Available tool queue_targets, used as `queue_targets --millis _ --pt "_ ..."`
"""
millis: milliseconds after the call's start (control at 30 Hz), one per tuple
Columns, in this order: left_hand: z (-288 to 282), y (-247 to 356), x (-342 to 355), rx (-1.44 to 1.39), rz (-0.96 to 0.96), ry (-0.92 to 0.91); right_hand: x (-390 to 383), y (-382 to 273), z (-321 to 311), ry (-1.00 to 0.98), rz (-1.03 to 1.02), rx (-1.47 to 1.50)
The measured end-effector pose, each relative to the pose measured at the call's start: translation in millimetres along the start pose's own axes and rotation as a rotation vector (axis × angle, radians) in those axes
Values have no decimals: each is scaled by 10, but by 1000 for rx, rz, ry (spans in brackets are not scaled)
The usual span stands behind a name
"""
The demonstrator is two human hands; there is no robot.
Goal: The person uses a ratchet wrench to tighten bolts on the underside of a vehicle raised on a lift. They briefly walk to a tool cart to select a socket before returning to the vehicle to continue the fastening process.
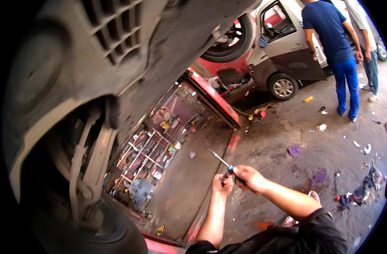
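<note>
Head view: right hand (249, 177) was clenched round a screwdriver (222, 161) handle, shaft angled up toward the raised car (117, 63), left hand (222, 184) closed just beside it, seemingly steadying, above the pit (159, 144).

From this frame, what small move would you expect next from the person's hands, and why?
Probably raising the screwdriver toward the lifted car's underside: both the right hand and left hand grip its handle end, and the shaft already points up-left that way.

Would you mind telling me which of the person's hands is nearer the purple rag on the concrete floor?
Right. The right hand lies left of the purple rag; the left hand sits farther left.
</note>
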State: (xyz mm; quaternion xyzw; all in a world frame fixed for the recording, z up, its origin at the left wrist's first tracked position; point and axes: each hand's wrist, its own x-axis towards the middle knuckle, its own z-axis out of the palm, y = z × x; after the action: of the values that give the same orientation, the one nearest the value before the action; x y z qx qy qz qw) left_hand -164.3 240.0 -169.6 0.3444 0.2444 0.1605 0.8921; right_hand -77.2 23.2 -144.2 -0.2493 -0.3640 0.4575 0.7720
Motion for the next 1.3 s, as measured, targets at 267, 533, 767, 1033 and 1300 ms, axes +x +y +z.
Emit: queue_targets --millis 267,533,767,1033,1300 --pt "892 -716 698 251 -31 -196 -488 -97 -1051 307 -36 -79" --pt "2090 -1058 1167 509 116 -451 -899 -763 -1969 548 -202 -554" --pt "2841 -1425 1525 313 -56 -542 -1121 -1503 -2215 578 -177 -845" --pt "3000 -1561 1961 58 -217 -486 -958 -1507 -2537 673 -143 -846" --pt "2933 -1466 2427 -4 -275 -793 -630 -1526 -2496 726 -119 -935"
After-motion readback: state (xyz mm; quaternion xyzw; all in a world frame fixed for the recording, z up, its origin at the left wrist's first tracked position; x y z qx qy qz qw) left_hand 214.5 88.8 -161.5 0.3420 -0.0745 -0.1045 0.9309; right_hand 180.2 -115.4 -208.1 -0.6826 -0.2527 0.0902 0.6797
